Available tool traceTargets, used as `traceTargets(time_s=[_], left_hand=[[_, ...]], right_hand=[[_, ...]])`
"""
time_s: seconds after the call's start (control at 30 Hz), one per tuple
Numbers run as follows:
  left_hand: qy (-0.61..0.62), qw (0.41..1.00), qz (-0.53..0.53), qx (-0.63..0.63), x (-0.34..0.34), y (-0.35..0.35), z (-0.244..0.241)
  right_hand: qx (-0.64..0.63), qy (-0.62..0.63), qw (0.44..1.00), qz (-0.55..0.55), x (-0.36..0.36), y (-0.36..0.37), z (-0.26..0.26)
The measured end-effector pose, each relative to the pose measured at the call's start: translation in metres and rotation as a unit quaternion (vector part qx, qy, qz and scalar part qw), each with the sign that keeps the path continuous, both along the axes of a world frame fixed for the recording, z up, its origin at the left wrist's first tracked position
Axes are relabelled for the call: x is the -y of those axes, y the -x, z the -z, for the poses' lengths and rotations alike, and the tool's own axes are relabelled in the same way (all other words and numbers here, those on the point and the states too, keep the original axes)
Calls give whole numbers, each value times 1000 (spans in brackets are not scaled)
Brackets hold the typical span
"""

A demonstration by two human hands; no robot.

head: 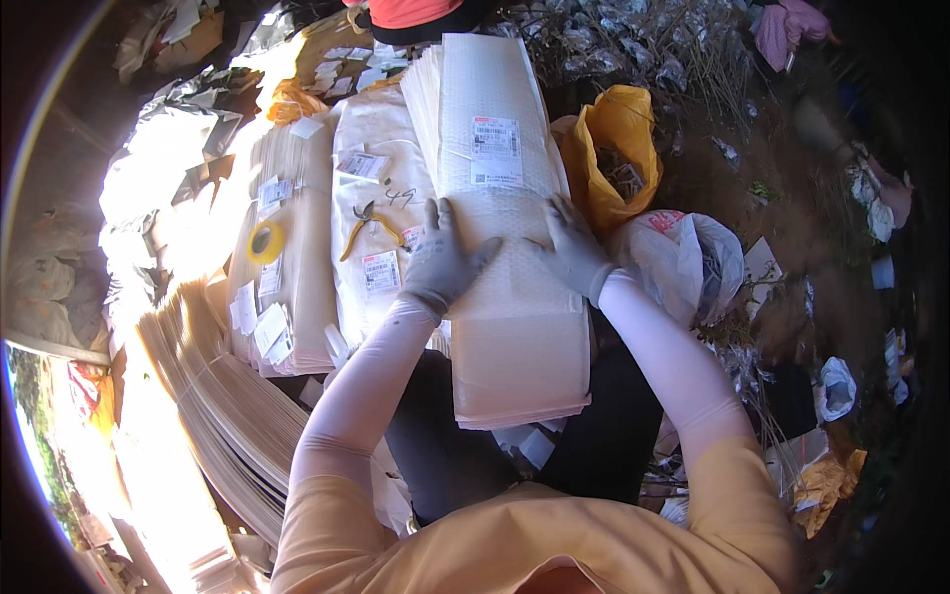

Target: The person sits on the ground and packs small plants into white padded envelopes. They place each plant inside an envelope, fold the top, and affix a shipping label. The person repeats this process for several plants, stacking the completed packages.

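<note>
A long bubble-wrap mailer (501,260) with a printed shipping label (496,151) lies on a stack of mailers in front of me, its near end over my lap. My left hand (449,261), in a grey glove, rests at its left edge with the fingers stretched forward and the thumb spread onto the wrap. The right hand (575,249), gloved alike, lies at the opposite edge, fingers pointing forward and thumb inward. Left of the mailer, yellow-handled pruning shears (369,225) lie on a white wrapped bundle (356,297) bearing labels and handwriting.
A tape roll (265,242) and loose slips lie on another mailer stack (304,245) to the left. Below it leans a bent bundle of mailers (223,401). An orange bag (646,178) and a white plastic bag (660,252) stand right. Another person (415,15) is beyond.
</note>
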State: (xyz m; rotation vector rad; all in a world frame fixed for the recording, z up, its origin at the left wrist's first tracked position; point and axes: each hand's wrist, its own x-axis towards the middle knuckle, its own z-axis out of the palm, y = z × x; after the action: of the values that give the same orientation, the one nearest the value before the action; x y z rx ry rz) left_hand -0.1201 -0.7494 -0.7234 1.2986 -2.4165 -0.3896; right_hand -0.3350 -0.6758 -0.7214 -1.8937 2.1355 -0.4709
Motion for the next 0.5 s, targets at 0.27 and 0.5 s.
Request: traceTargets(time_s=[0.27, 0.5], left_hand=[[-497, 634, -21, -592, -56, -28, -81], [-549, 686, 356, -319, -137, -53, -79]], right_hand=[[488, 37, 859, 148, -77, -20, -69], [173, 73, 982, -5, -189, 61, -85]])
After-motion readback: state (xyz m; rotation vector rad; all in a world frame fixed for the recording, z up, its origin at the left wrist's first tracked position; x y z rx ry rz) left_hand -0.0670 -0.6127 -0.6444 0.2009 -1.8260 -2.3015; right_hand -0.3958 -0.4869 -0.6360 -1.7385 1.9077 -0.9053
